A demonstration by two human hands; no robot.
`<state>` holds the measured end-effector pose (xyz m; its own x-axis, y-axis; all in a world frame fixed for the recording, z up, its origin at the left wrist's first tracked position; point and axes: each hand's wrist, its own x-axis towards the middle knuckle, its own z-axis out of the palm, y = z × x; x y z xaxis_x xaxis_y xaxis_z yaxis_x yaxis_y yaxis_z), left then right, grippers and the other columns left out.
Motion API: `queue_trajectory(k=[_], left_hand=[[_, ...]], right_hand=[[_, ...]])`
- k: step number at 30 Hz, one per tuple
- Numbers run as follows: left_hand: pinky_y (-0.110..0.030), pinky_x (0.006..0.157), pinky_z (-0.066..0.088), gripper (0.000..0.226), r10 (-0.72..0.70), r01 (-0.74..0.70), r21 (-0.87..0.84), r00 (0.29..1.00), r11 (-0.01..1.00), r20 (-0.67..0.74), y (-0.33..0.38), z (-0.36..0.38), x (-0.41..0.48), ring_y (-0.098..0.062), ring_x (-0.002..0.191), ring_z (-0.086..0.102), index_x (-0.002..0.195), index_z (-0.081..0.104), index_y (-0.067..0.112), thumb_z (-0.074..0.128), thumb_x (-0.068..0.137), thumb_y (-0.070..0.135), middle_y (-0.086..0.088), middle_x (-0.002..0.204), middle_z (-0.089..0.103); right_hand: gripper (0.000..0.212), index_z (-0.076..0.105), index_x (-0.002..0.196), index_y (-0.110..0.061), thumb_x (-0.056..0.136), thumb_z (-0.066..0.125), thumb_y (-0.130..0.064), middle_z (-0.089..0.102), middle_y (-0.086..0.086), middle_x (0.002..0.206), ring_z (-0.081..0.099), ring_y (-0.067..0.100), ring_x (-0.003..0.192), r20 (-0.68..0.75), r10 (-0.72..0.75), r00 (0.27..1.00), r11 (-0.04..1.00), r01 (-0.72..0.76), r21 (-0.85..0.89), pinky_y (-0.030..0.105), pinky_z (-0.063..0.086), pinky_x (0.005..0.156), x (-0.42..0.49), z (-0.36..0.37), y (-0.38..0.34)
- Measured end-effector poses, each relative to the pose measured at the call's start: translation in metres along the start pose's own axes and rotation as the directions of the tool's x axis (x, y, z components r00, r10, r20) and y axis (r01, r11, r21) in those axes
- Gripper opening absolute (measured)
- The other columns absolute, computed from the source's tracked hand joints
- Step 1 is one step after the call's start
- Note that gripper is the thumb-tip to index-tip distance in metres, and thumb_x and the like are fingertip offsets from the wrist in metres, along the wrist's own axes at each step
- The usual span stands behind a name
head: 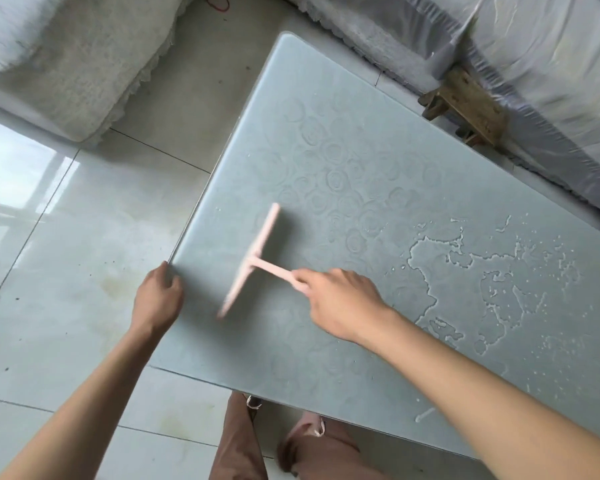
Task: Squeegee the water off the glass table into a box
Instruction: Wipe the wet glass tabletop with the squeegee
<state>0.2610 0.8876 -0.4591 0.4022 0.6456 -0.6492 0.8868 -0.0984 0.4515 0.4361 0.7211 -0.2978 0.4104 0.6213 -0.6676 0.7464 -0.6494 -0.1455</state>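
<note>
A frosted glass table with a rose pattern fills the middle of the head view. A pool of water with scattered drops lies on its right part. My right hand grips the handle of a pink squeegee, whose blurred blade lies on the glass near the table's left edge. My left hand holds that left edge, fingers curled over the rim. No box is in view.
Glossy floor tiles lie to the left. A fluffy white covered seat stands at the top left, a plastic-wrapped sofa at the top right, with a small wooden stool beside the table. My legs are below the near edge.
</note>
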Motion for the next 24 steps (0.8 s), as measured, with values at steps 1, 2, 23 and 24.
queue_trajectory(k=[1, 2, 23, 24], left_hand=[[-0.04, 0.085, 0.038, 0.021, -0.002, 0.002, 0.005, 1.0, 1.0, 0.008, -0.002, 0.001, -0.001, -0.041, 0.108, 0.052, 0.106, 0.053, -0.003, 0.041, 0.093, 0.008, -0.027, 0.116, 0.056], [-0.04, 0.088, 0.038, 0.025, -0.009, 0.009, 0.004, 1.0, 1.0, 0.01, -0.004, 0.0, -0.002, -0.041, 0.111, 0.051, 0.112, 0.054, -0.003, 0.041, 0.093, 0.008, -0.027, 0.12, 0.055], [-0.035, 0.072, 0.034, 0.036, -0.222, 0.219, -0.23, 0.975, 0.948, 0.014, -0.058, -0.004, -0.021, -0.028, 0.083, 0.046, 0.086, 0.055, -0.002, 0.033, 0.099, 0.023, -0.016, 0.086, 0.055], [-0.036, 0.073, 0.035, 0.036, -0.217, 0.214, -0.222, 0.976, 0.951, 0.009, -0.058, -0.003, -0.02, -0.029, 0.084, 0.047, 0.086, 0.055, -0.003, 0.033, 0.098, 0.022, -0.018, 0.087, 0.057]], right_hand=[[0.031, 0.05, 0.12, -0.029, 0.092, 0.044, -0.017, 0.064, 0.01, 0.109, 0.059, 0.034, 0.099, 0.009, 0.021, 1.0, 1.0, -0.021, -0.002, 0.033, 0.035, 0.068, -0.007, 0.002, 0.005], [0.029, 0.05, 0.119, -0.028, 0.093, 0.043, -0.018, 0.064, 0.01, 0.108, 0.059, 0.034, 0.099, 0.01, 0.038, 0.999, 0.999, -0.037, -0.021, 0.032, 0.035, 0.067, -0.01, 0.0, 0.007], [0.038, 0.046, 0.131, -0.028, 0.094, 0.041, -0.018, 0.064, 0.011, 0.106, 0.06, 0.034, 0.099, -0.034, -0.1, 0.994, 0.984, 0.094, -0.151, 0.034, 0.034, 0.067, 0.009, 0.002, -0.027], [0.037, 0.048, 0.129, -0.027, 0.094, 0.041, -0.019, 0.064, 0.01, 0.106, 0.06, 0.034, 0.099, -0.035, -0.07, 0.997, 0.983, 0.063, -0.175, 0.033, 0.034, 0.067, 0.006, -0.003, -0.02]])
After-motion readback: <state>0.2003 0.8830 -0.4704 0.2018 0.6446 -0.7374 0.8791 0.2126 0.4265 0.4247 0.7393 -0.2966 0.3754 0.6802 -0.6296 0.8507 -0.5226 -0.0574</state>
